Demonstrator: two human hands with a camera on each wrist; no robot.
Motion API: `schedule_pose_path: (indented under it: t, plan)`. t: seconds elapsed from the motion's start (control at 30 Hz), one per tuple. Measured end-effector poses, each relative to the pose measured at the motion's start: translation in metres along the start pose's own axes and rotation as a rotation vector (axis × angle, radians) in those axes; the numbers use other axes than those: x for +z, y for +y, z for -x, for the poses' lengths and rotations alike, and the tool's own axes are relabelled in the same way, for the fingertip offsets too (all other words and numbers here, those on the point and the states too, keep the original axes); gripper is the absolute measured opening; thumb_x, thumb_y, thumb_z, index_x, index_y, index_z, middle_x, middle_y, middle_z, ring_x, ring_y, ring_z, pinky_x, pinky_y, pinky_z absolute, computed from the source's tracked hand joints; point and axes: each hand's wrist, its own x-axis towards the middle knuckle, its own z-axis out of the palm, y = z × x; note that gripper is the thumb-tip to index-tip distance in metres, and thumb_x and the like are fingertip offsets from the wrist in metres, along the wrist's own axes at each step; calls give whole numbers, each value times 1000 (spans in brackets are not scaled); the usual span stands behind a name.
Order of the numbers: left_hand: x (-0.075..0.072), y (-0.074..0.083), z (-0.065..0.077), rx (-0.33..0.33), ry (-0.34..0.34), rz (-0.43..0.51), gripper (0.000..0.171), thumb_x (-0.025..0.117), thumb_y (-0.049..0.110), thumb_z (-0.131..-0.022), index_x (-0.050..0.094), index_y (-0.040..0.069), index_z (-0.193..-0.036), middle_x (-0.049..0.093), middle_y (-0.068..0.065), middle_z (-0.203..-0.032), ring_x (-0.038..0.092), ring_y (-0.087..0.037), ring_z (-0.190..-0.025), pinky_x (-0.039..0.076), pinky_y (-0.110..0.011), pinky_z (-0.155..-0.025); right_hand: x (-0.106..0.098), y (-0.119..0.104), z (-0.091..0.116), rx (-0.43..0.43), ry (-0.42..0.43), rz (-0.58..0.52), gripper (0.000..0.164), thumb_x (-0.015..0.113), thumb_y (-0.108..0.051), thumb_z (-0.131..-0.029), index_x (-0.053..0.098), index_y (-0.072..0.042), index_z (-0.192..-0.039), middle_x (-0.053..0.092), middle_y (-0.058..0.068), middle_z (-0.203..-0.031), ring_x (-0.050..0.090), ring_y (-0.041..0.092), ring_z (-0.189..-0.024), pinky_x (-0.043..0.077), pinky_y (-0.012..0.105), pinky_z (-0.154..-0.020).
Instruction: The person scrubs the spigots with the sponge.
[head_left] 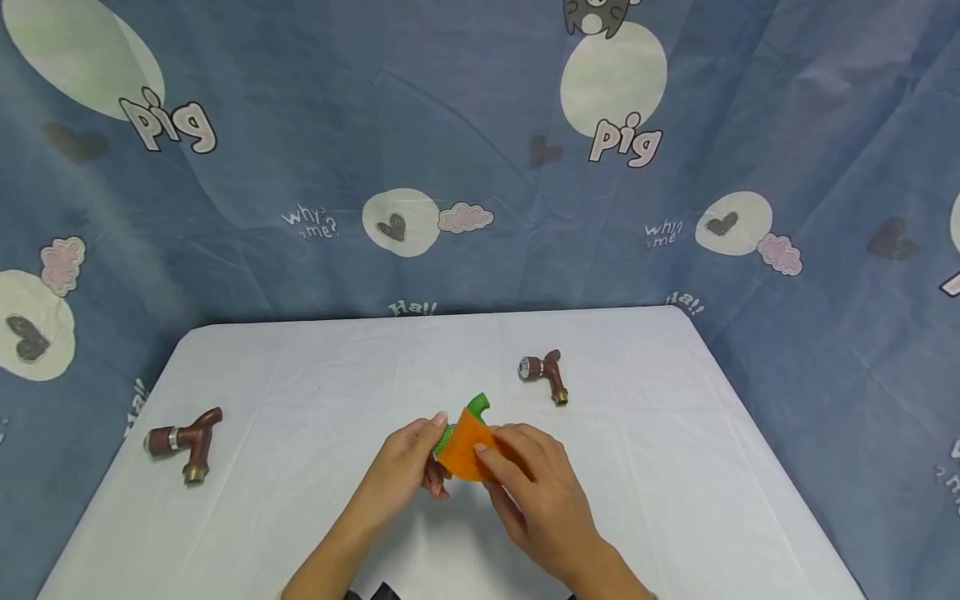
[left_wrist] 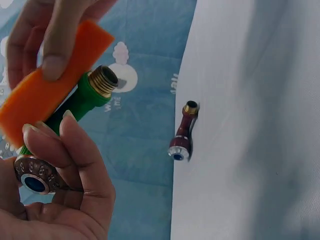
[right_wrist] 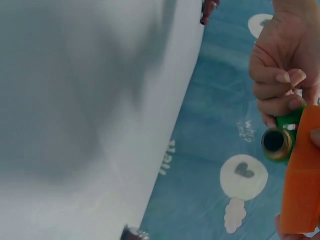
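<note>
In the head view my left hand (head_left: 397,467) grips a green tap (head_left: 478,405) above the table's near middle. The left wrist view shows the tap's brass threaded end (left_wrist: 104,81) pointing up and its dark round handle (left_wrist: 37,175) among the curled left fingers. An orange cloth (head_left: 463,446) covers part of the tap's side. My right hand (head_left: 536,492) pinches this cloth between thumb and fingers and holds it against the tap. From the right wrist view, the cloth (right_wrist: 301,175) hides much of the green body, while the threaded opening stays visible.
A brown tap (head_left: 197,439) with a brass end lies at the table's left. Another brown tap (head_left: 553,377) lies farther back, right of the middle. The white tabletop (head_left: 315,375) ends at a blue printed curtain (head_left: 465,275) behind.
</note>
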Motion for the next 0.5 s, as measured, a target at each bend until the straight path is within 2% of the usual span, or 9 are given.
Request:
schedule_pose_path:
  t: [0.17,0.37,0.5]
  plan:
    - [-4,3,-1,-19,8,5,50,47,45,-112,56,-2,-99,62,-13,-76,58,-20,-56,64,-39,-61,-5,3,14,47,-43,6,31,55,-29,-110,71,-13,-132,62,11,-135,59,32,-119,51,45,-103]
    - [-8,5,-2,-14,13,11,49,46,44,-112,55,-3,-103,63,-15,-80,58,-20,-58,64,-40,-63,-13,9,30,102,-80,-6,35,53,-32,-110,70,-12,-133,61,12,-135,58,32,-118,41,32,-113]
    - [-9,4,-2,-14,22,21,49,46,46,-112,55,-2,-103,61,-13,-77,56,-19,-54,64,-40,-61,-16,11,29,115,-55,-32,37,55,-32,-109,68,-8,-134,61,13,-134,58,31,-117,40,24,-114]
